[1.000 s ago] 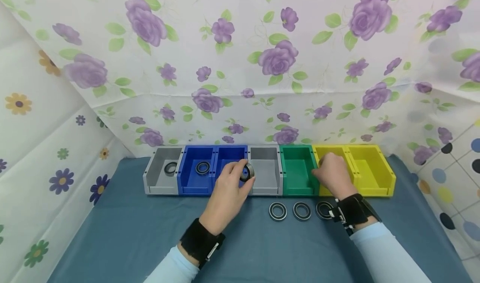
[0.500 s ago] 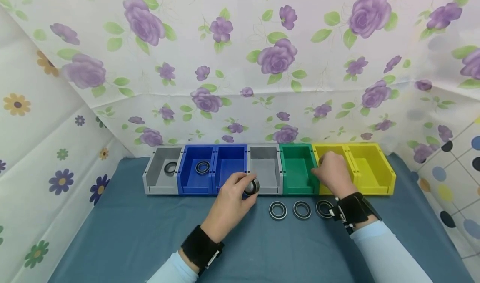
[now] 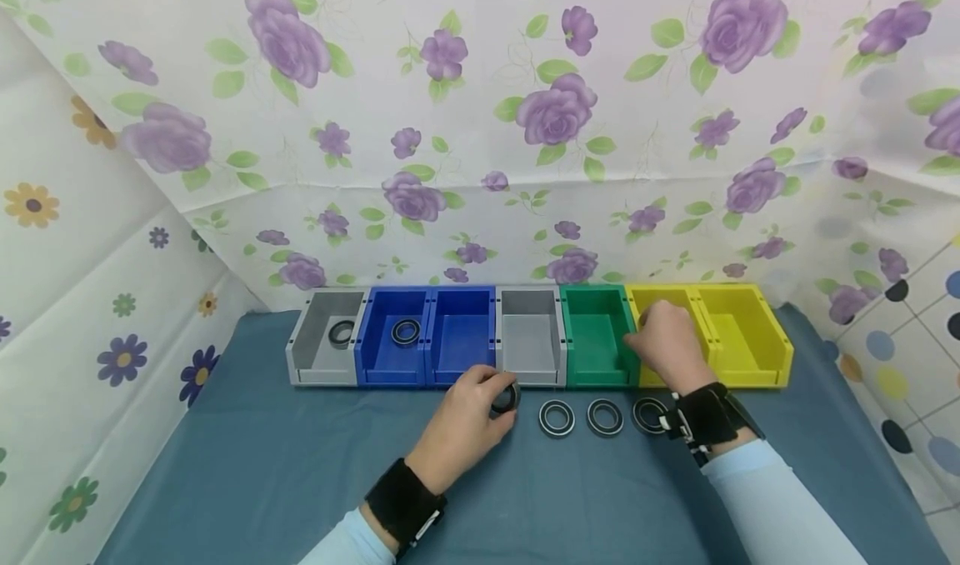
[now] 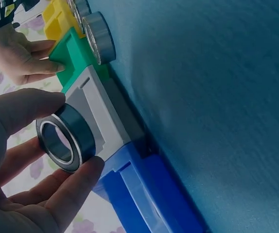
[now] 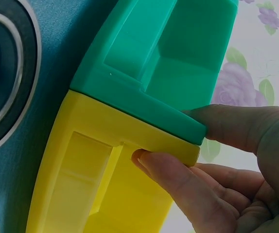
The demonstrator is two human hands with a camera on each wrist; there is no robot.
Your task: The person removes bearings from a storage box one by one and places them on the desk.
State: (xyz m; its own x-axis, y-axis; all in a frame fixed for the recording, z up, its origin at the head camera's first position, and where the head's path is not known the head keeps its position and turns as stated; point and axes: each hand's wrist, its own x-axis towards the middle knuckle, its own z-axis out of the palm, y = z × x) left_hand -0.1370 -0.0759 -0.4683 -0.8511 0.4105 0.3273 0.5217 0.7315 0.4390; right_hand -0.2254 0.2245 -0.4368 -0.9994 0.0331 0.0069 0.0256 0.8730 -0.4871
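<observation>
My left hand pinches a ball bearing between thumb and fingertips, its ring tilted on edge. In the head view it is just in front of the row of bins, near the joint of the second blue bin and the middle grey bin. My right hand grips the adjoining side walls of the green bin and a yellow bin, one digit on each side. Three more bearings lie flat in front of the bins, the nearest to my left hand being the left bearing.
The left grey bin holds one bearing, and the first blue bin holds another bearing. A second yellow bin ends the row on the right. Blue cloth covers the table; a flowered sheet hangs behind.
My left hand has brought the bearing from over the blue and grey bins down toward me, to just in front of their front edge. My right hand has stayed in place.
</observation>
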